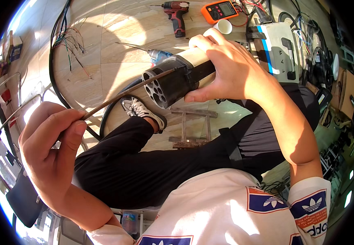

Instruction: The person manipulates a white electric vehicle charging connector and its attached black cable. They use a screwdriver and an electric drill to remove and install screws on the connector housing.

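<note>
My right hand [236, 67] wraps round a thick cylindrical plug connector [167, 83], holding it tilted above the floor. Its black end, pierced by several round holes, points to the left; the body behind is pale beige with a black strip. Between the thumb and fingers of my left hand [56, 141] is the near end of a thin brownish metal rod [118, 97]. The rod slants up to the right and crosses the connector's black end, its tip by the black collar. Whether the tip touches the collar I cannot tell.
Beyond lie a red-black cordless drill [177, 18], an orange multimeter [220, 11], a white cup [223, 27] and a blue tool [159, 56] with a long shaft. A pale box [281, 51] with black handle stands right. Loose wires [71, 43] lie left; a wooden stool [194, 113] stands below.
</note>
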Available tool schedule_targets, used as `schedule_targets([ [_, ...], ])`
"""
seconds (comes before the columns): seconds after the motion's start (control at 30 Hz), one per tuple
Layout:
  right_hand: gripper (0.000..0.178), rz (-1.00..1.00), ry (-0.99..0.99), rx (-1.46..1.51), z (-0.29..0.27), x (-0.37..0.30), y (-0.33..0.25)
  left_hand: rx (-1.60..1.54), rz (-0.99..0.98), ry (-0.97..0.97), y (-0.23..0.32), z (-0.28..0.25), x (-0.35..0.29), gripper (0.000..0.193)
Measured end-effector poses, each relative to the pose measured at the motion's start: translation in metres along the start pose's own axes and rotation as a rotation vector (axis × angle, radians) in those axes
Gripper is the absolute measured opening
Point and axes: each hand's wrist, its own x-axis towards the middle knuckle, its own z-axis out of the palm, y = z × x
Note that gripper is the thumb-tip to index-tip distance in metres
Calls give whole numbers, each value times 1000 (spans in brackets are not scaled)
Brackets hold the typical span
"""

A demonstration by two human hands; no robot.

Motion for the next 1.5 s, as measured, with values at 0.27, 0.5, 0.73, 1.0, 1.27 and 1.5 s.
schedule_targets([
  [0.27,103,-12,1,7,2,1,2,17,-2,-9,0,-1,0,14],
  [0.5,106,-4,-24,-15,0,1,1,4,-17,2,1,0,0,14],
  [0.73,103,-7,10,9,1,0,1,6,-35,-8,1,1,0,13],
  [1.0,101,-5,12,25,1,1,1,17,-38,-24,1,0,1,12],
  [1.27,103,3,2,0,2,2,-1,79,-12,-43,1,-6,6,12],
  [1.5,102,-20,23,-2,3,2,0,66,-21,-1,8,-5,5,15],
])
